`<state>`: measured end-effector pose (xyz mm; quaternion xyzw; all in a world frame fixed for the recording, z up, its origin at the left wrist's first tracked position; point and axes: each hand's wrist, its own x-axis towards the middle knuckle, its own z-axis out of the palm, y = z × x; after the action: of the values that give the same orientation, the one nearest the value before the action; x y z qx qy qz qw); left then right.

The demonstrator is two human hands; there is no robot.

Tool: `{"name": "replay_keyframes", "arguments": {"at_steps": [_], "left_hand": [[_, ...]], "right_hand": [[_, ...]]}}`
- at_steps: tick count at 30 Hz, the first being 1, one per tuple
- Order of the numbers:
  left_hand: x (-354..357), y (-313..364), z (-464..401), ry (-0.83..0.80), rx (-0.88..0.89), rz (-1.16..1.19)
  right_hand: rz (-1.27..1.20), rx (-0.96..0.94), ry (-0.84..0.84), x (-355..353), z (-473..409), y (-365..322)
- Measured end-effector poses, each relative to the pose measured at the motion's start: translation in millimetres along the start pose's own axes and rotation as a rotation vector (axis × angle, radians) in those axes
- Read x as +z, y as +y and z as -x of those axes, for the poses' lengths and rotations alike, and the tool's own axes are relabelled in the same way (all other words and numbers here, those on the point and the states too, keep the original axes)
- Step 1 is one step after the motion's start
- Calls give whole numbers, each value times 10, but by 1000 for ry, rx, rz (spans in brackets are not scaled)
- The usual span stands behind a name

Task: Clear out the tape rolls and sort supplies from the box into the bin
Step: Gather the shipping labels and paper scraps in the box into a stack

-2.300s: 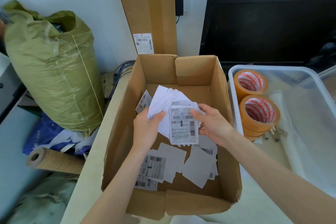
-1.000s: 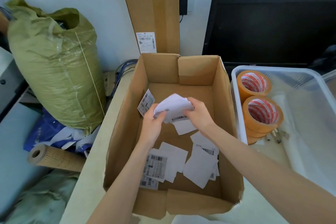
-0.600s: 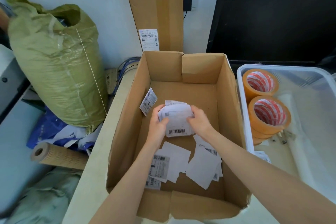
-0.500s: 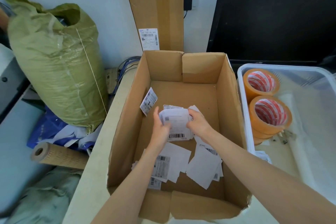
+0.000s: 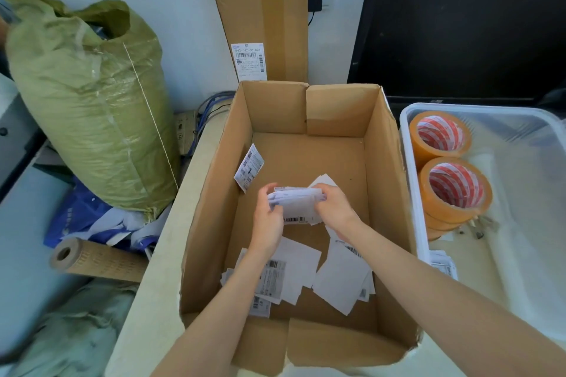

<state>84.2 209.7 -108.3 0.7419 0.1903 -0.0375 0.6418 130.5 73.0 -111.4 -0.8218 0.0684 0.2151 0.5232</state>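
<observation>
Left to right across the cardboard box [image 5: 309,346]. One slip [image 5: 248,167] leaning on the left wall, barcode printed, text too small to read. Left hand [image 5: 269,220] low over the middle of the floor, thumb and fingers curled onto the left edge of a gathered stack of paper labels [image 5: 295,203]. Right hand [image 5: 332,208] pinching the same stack at its right edge, fingers curled over the top. Barcode visible along the stack's lower edge; digits illegible. Loose labels [image 5: 303,266] scattered flat toward the near wall, some face down and blank white, others showing barcodes and fine print, none legible.

Handling, as judged: very light, thin, floppy, likely slick sheet against sheet, so prone to fanning out or slipping free. Best squared up and pinched firmly across both short edges, or clamped flat between thumb and fingers. Flat strays probably need a fingernail or a slide to the wall to lift.

Right of the box, clear plastic bin [image 5: 407,162] touching its wall, orange tape rolls [image 5: 453,190] stacked at the bin's left side, red-and-white printed cores, wording unreadable. Small bundle of labels [image 5: 442,262] at the bin's near-left edge.

Behind the box, upright cardboard sheet [image 5: 257,9] bearing a shipping label reading roughly "042 42-00 005".
</observation>
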Motion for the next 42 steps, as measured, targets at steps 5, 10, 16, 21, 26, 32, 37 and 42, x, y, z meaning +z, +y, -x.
{"name": "replay_keyframes", "arguments": {"at_steps": [5, 10, 16, 21, 26, 32, 37, 42], "left_hand": [[24, 16, 9, 55, 47, 101], [38, 30, 37, 17, 118, 57], [107, 20, -9, 16, 140, -39], [25, 6, -88, 104, 28, 92], [-42, 63, -99, 167, -190, 582], [-83, 52, -143, 295, -436, 882], [-119, 24, -175, 318, -533, 963], [-108, -4, -230, 321, -571, 933]], "right_hand": [[-54, -93, 22, -11, 35, -34], [-50, -64, 78, 8, 18, 10], [95, 76, -136, 65, -2, 108], [81, 82, -108, 61, 5, 103], [107, 58, -97, 66, 4, 117], [117, 41, -86, 60, -5, 110], [150, 36, -115, 58, 3, 107], [163, 0, -69, 55, 0, 80]]}}
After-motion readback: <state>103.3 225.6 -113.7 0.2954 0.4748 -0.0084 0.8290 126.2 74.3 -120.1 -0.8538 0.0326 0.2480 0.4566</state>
